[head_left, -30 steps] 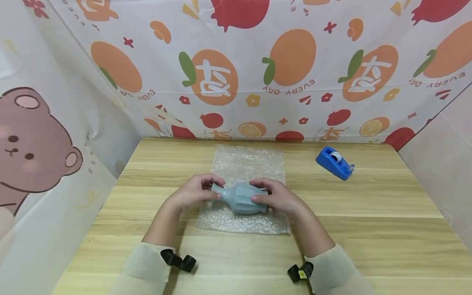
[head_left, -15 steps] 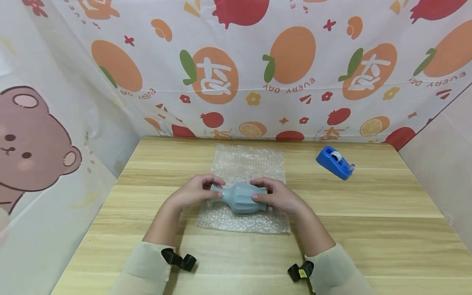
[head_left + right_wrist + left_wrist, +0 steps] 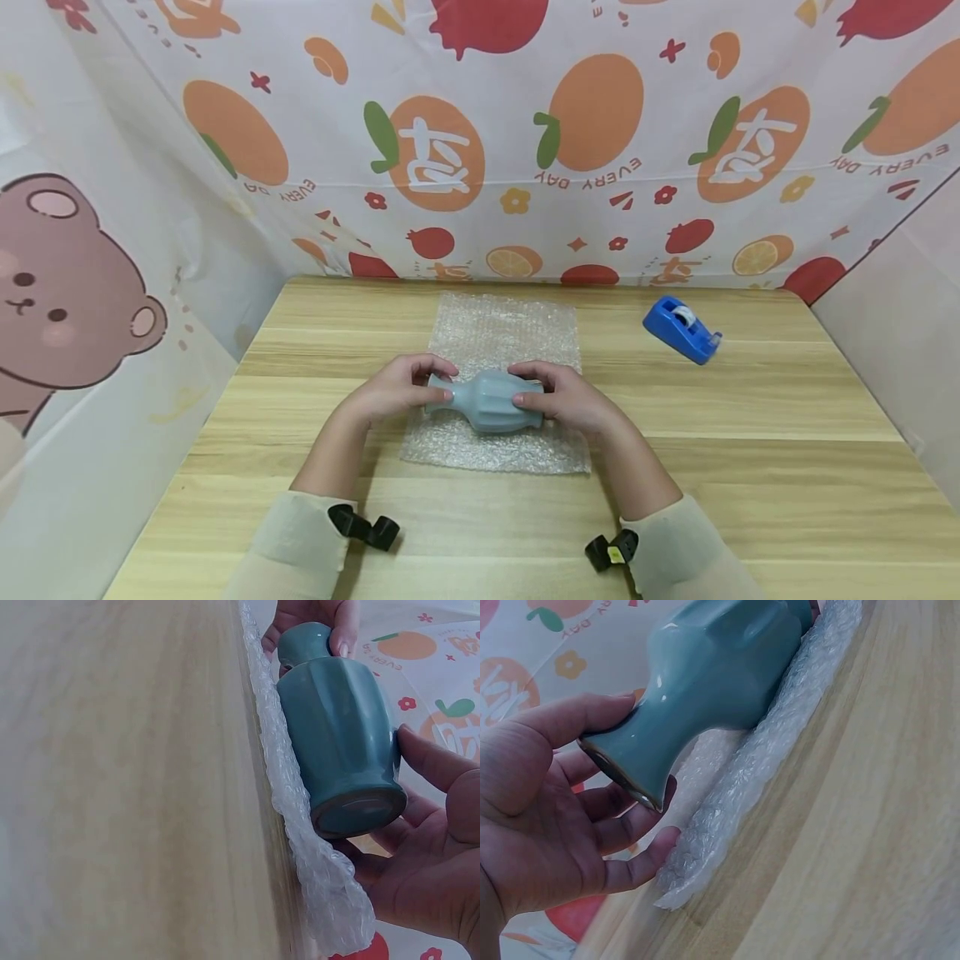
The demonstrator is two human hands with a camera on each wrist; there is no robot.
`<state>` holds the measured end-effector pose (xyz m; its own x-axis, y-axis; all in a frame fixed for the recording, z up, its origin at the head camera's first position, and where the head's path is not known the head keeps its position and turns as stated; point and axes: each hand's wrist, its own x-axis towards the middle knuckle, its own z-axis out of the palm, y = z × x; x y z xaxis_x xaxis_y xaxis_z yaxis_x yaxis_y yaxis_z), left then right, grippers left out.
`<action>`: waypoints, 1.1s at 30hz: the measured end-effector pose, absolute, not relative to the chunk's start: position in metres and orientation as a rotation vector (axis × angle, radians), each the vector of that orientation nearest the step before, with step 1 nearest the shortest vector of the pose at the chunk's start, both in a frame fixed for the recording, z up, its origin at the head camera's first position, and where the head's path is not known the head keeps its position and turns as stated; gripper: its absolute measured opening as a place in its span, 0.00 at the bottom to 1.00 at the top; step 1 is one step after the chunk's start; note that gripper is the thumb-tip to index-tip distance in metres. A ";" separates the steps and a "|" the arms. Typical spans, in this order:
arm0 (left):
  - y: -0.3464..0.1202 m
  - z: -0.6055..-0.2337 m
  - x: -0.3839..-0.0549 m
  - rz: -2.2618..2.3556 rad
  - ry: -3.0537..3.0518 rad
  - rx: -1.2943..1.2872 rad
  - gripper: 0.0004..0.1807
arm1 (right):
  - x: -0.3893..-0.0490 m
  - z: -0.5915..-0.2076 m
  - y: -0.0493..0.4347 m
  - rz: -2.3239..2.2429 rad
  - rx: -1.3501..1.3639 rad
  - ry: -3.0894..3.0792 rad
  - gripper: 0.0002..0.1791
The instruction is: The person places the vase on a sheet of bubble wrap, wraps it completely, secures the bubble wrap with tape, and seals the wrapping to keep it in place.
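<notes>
A glazed blue-green vase (image 3: 495,403) lies on its side over a sheet of bubble wrap (image 3: 506,329), its mouth toward the left. My left hand (image 3: 393,389) grips the flared neck, thumb on the upper side and fingers curled beneath the mouth, as the left wrist view shows on the vase (image 3: 712,671). Around the base end, my right hand (image 3: 567,400) holds the body between thumb and fingers. The right wrist view has the round foot of the vase (image 3: 360,814) facing the camera, close against the bubble wrap (image 3: 281,761).
A blue tape dispenser (image 3: 681,331) with a roll of clear tape stands at the back right of the wooden table (image 3: 750,500). A fruit-print cloth (image 3: 517,125) hangs behind the table's far edge, and a bear-print cloth (image 3: 75,292) hangs at the left.
The vase's neck has shifted slightly left and turned a little in my left hand since a second ago. Over the last half second both hands and the vase stay nearly still.
</notes>
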<state>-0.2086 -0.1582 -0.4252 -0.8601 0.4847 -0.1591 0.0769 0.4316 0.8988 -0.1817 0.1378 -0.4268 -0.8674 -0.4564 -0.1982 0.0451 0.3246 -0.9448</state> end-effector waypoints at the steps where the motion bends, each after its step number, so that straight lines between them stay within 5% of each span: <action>1: -0.158 -0.425 -0.208 1.409 2.296 0.482 0.22 | -0.181 -0.426 0.138 -1.564 -0.366 2.166 0.29; 15: -0.152 -0.420 -0.201 1.362 2.382 0.521 0.22 | -0.171 -0.413 0.149 -1.527 -0.358 2.282 0.30; 21: -0.145 -0.402 -0.189 1.322 2.614 0.521 0.24 | -0.160 -0.395 0.150 -1.430 -0.440 2.456 0.23; 28: -0.116 -0.380 -0.164 1.120 2.832 0.867 0.18 | -0.137 -0.376 0.145 -1.106 -0.737 2.774 0.09; 33: -0.100 -0.386 -0.157 0.902 2.841 1.075 0.18 | -0.125 -0.378 0.144 -0.695 -0.942 2.805 0.07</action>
